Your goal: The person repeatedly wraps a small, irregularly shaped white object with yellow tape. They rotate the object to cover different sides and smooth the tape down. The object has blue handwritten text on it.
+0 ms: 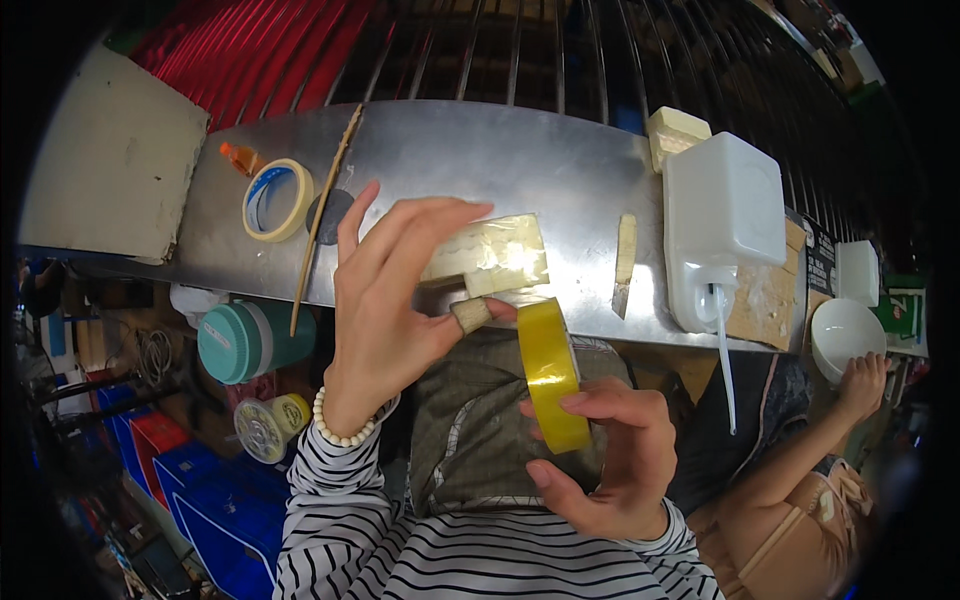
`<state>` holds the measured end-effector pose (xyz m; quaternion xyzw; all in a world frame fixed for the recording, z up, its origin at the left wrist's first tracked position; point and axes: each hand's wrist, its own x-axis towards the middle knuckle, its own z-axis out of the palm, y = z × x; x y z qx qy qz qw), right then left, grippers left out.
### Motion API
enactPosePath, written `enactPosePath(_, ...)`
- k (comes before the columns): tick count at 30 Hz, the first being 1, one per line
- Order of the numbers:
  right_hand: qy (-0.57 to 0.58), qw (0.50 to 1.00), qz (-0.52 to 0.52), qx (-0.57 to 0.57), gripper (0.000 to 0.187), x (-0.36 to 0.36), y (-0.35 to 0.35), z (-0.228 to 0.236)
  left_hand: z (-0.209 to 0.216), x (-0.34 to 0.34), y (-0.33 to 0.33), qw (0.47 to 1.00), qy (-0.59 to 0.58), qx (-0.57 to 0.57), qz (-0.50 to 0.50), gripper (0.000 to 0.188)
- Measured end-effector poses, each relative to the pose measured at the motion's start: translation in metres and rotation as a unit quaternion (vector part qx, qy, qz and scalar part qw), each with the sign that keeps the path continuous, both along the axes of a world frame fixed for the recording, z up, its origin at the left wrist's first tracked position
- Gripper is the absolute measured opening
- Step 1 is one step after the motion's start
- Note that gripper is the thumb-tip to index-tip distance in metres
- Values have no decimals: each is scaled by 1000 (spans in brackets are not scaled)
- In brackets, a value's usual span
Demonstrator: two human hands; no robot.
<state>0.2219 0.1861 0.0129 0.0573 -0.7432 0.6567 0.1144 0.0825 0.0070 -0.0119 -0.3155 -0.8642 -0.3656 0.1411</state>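
My left hand (395, 270), with a beaded bracelet at the wrist, curls round the left end of a pale rectangular block (510, 252) wrapped in shiny clear film. A brownish wrap (470, 315) covers part of its thumb, which reaches toward the tape roll's upper edge. Nearer to me, my right hand (620, 455) grips a roll of yellow packing tape (550, 375), standing on edge over my lap. Some of the right fingers go behind the roll and are partly hidden. Whether a strip of tape joins roll and block, I cannot tell.
On the metal table (410, 150) lie a masking tape roll (300, 195), a thin stick (325, 215) and a short pale strip (626, 250). A white jug (725, 200) stands right. Below left is a teal container (228, 343). Another person's hand (862, 385) touches a white bowl (845, 325).
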Motion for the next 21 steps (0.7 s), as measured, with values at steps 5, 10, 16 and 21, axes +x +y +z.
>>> enactPosePath(5, 24, 1000, 3, -13, 45, 7, -3, 11, -5, 7, 1, 999, -28, 26, 30, 70)
enactPosePath(10, 54, 996, 24, -66, 41, 3, 0, 33, 0, 10, 3, 998, -45, 35, 26, 74)
enactPosePath(16, 7, 989, 74, -130, 51, -11, 23, 69, 2, 9, 5, 998, -52, 45, 15, 74)
enactPosePath(21, 15, 980, 59, -187, 69, -29, 33, 90, 0, 8, 5, 999, -28, 35, -1, 71)
